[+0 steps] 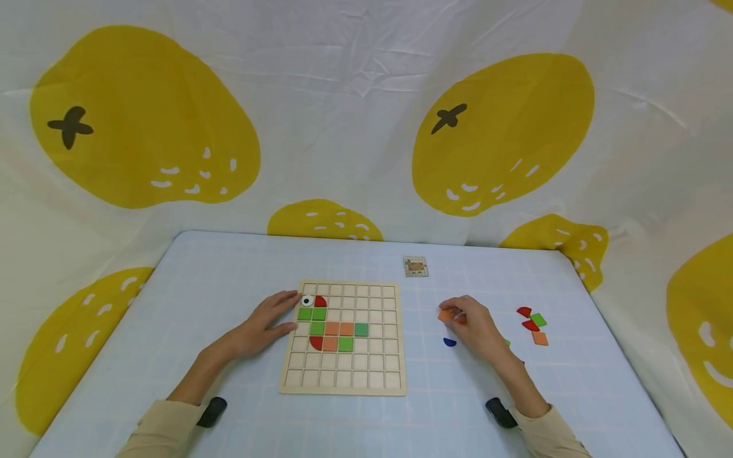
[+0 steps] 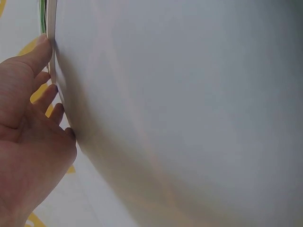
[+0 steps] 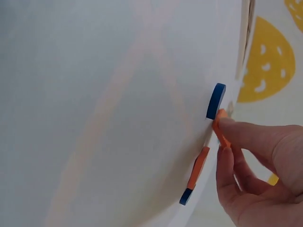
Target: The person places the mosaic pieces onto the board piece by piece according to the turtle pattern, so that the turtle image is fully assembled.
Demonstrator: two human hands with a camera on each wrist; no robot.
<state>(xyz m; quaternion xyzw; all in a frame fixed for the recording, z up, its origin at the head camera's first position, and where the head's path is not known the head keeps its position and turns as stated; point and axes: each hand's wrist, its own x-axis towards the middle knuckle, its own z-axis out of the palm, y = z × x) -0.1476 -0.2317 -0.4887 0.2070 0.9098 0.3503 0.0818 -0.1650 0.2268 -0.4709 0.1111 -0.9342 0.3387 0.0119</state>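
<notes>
A wooden grid board (image 1: pixel 343 391) lies on the table, its upper left cells filled with several coloured tiles: an eye tile (image 1: pixel 307 301), red rounded pieces, green and orange squares, and a teal square (image 1: pixel 361 329). Along the board's left edge rests my left hand (image 1: pixel 260 327), fingers extended and touching the rim; the left wrist view shows the fingertips at that edge. Right of the board, my right hand (image 1: pixel 475 326) pinches an orange tile (image 3: pixel 220 127) between thumb and fingers. Just beside it is a blue rounded piece (image 3: pixel 216 101). Another orange tile (image 3: pixel 198 168) lies nearer the wrist.
Farther right lie red rounded pieces (image 1: pixel 530 325), a green square (image 1: pixel 538 319) and an orange square (image 1: pixel 540 338). A small picture card (image 1: pixel 415 266) sits behind the board. A green piece (image 1: pixel 507 343) is partly hidden by the right wrist. A printed curtain (image 1: pixel 366 140) borders the table.
</notes>
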